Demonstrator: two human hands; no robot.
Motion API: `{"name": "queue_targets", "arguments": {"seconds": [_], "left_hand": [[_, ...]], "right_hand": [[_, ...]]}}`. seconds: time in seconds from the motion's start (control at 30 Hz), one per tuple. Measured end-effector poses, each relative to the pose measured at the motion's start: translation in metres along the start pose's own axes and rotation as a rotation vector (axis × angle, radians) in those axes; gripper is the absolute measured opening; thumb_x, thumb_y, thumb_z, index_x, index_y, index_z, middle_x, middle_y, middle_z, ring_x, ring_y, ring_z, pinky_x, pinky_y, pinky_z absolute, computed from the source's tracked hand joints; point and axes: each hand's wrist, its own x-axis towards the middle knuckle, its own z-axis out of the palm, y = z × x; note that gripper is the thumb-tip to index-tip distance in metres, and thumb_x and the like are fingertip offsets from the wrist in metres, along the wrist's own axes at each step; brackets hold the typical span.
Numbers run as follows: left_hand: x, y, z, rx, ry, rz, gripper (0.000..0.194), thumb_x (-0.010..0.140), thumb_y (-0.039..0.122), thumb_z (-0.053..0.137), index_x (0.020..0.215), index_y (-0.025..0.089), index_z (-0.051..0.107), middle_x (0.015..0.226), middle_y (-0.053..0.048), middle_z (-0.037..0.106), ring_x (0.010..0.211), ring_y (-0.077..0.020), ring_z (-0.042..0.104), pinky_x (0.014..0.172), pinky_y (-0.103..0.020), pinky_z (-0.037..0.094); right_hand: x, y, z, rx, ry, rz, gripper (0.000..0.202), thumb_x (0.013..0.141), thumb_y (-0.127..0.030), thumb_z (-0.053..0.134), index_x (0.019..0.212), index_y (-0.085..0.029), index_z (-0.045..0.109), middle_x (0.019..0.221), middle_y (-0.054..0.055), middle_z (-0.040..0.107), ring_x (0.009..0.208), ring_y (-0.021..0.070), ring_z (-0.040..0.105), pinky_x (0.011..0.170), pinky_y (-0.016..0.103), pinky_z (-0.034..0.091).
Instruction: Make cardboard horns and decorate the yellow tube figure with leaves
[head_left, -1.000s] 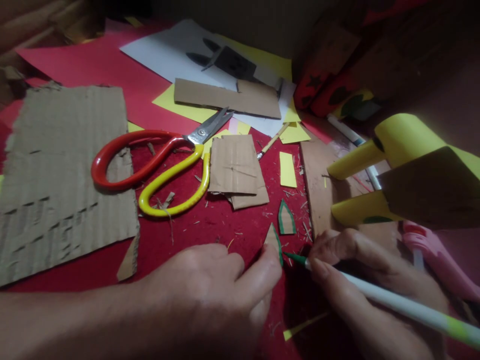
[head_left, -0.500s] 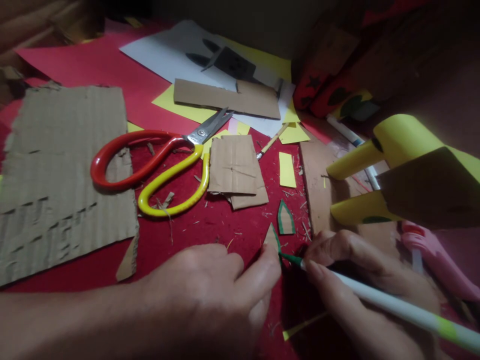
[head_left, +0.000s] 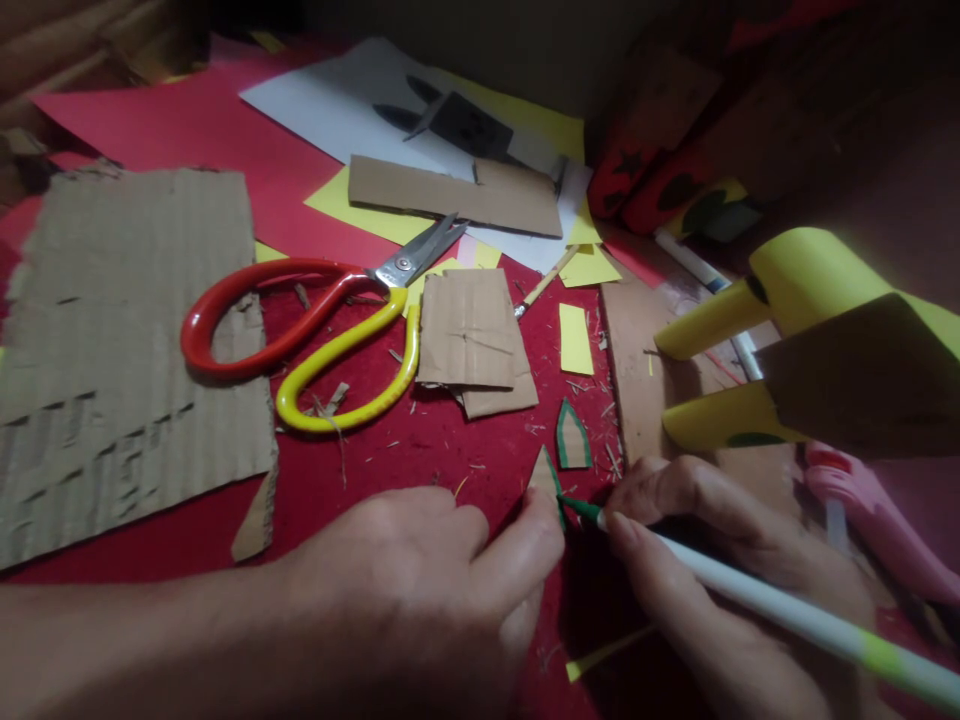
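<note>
Well, R fingers (head_left: 694, 485) tight round grn marker (head_left: 772, 598)

Hands (head_left: 427, 570) (head_left: 780, 550) curled; right pinching, left seemingly pressing down.

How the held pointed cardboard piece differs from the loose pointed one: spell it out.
The held piece is partly covered by the left hand; the loose piece lies free, fully visible. Green shows along only the right edge of the held piece, but along both sides of the loose piece. Both are small, pointed, brown cardboard cutouts.
</note>
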Motion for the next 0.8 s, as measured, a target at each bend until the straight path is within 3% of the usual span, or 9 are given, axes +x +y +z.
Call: {"name": "queue_targets", "arguments": {"seconds": [0.17,0.4,0.8], "left_hand": [[0.0000,0.0008,0.0006,0.015,-0.003,-0.008,0.045,0.087,0.022,0.029,0.111,0.024,0.067,0.103,-0.001,0.075,0.060,-0.0182,0.061,0.059,-0.034,0.042],[0.0004,-0.0006,-0.0002,0.034,-0.013,0.025,0.042,0.085,0.027,0.036,0.116,0.022,0.063,0.104,-0.002,0.075,0.059,-0.0196,0.061,0.058,-0.035,0.045],[0.0010,-0.0013,0.0005,0.005,0.030,0.013,0.042,0.087,0.024,0.033,0.114,0.021,0.066,0.103,-0.001,0.075,0.058,-0.0186,0.061,0.058,-0.034,0.045]], "right_hand": [[0.0017,-0.0003,-0.0021,-0.033,-0.026,-0.013,0.018,0.082,-0.022,0.061,0.066,-0.025,0.055,0.056,-0.005,0.066,0.042,0.0109,0.060,0.038,0.016,0.044],[0.0040,-0.0028,0.0028,0.011,0.047,0.016,0.015,0.081,-0.025,0.062,0.067,-0.027,0.056,0.055,-0.005,0.064,0.041,0.0116,0.057,0.038,0.018,0.044],[0.0068,-0.0059,0.0026,-0.033,0.069,-0.032,0.015,0.079,-0.024,0.064,0.065,-0.026,0.058,0.050,-0.008,0.064,0.036,0.0075,0.056,0.034,0.011,0.042]]}}
